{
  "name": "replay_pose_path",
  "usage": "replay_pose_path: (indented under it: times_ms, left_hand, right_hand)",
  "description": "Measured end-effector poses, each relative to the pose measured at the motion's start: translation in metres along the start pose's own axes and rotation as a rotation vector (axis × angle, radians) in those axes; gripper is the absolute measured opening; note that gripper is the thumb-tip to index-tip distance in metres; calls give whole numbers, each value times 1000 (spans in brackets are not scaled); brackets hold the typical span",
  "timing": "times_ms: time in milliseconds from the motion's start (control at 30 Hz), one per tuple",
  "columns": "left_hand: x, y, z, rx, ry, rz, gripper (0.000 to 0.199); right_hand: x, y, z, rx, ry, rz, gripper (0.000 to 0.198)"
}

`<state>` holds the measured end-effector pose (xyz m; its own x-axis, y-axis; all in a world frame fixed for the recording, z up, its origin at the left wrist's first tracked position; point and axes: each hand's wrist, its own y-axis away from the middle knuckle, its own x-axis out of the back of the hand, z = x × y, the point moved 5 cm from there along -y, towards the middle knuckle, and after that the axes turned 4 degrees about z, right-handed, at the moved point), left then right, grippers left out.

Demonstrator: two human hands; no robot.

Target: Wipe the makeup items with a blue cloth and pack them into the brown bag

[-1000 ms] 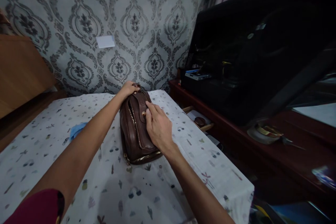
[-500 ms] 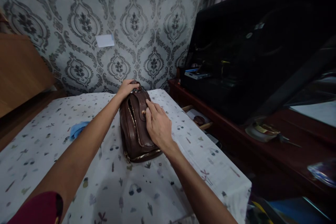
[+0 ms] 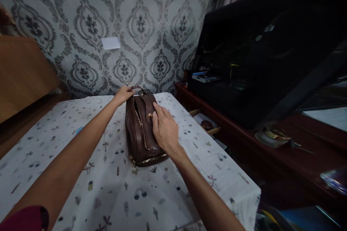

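A brown leather bag [image 3: 141, 135] with gold zips lies on a table covered by a white patterned cloth [image 3: 108, 187]. My left hand [image 3: 123, 95] is at the bag's far end, fingers closed on its handle. My right hand [image 3: 164, 130] rests flat on the bag's right side, thumb next to a gold stud on a flap.
A dark wooden cabinet [image 3: 244, 122] with a large black screen [image 3: 271, 50] stands right of the table, small items on its top. A bit of blue cloth [image 3: 79, 130] shows by my left forearm. Patterned wallpaper lies behind; a wooden board [image 3: 21, 72] is at the left.
My left hand slid left off the bag's top and now holds the handle. The blue cloth is mostly hidden behind my left forearm. The right hand has hardly moved.
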<state>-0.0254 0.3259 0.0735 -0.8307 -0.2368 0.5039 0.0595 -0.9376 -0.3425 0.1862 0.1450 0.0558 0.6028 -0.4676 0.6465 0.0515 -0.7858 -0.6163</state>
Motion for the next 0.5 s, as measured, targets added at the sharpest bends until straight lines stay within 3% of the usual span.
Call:
replay_pose_path:
  times_ms: [167,500]
  left_hand:
    - [11,5,-4,2,-139,92,25]
    - [5,13,6,-41,-202,174,26]
  right_hand:
    - [1,0,-1,-10,18,1,48]
    - [2,0,-3,-32,22,-7,48]
